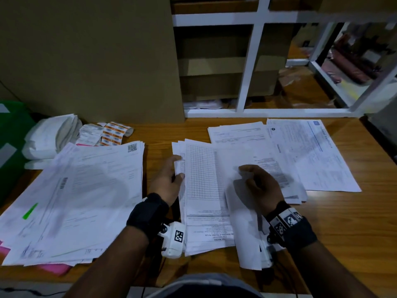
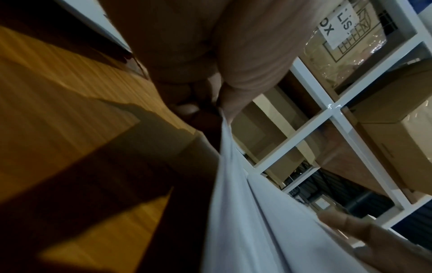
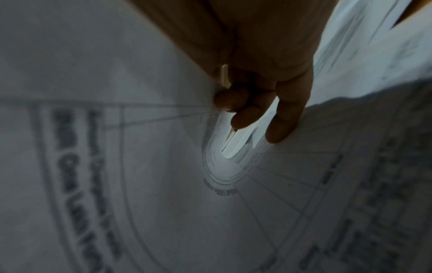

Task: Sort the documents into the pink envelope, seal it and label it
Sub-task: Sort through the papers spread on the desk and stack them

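Note:
A stack of printed documents lies in the middle of the wooden table. My left hand grips the stack's left edge, thumb on top; in the left wrist view the fingers curl under the white sheets. My right hand pinches a lifted sheet that curls up over the stack. The right wrist view shows fingertips against that curled printed sheet. A large pile of papers at the left covers the pink envelope; only its corners show.
More loose sheets lie spread at the right back. White folded packets and strips of orange labels sit at the back left, beside a green object. A cardboard panel and white shelving stand behind.

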